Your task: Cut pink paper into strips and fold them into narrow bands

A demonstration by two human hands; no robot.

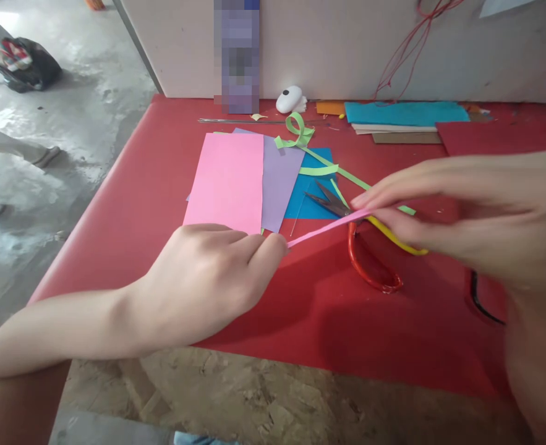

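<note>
Nearest to me is a mottled brown surface (208, 395), and just past it begins a red tabletop (273, 309). The left hand (212, 272) reaches in from the near left, knuckles up, its fingers curled into a loose fist. One end of a narrow pink strip (328, 228) comes out at its thumb side; I cannot tell which fingertips grip it, because the hand itself hides them. From the right comes the right hand (499, 185), pinching the strip between thumb and forefinger. Between the two hands the strip runs straight, slanting farther away toward the right (from my remote post I cannot judge its height above the table).

Under the strip and beside the right fingertips lie scissors (335, 202), blades parted and pointing to the far left, with one red handle and one yellow.

Farther off, on the left, I see a pink sheet (229, 179), partly hidden by the left hand. It overlaps a purple sheet (279, 179), which overlaps a blue sheet (310, 208) on its right. Pale green strips (319, 170) sprawl across these, one curled into a loop.

Near the table's far edge sit a white rounded object (290, 99) with a black spot and, to its right, a teal sheet (407, 114) atop other pieces. Red threads (407, 55) hang against the pale wall (328, 49). On the grey floor (101, 62), far left, rests a black bag (34, 65).
</note>
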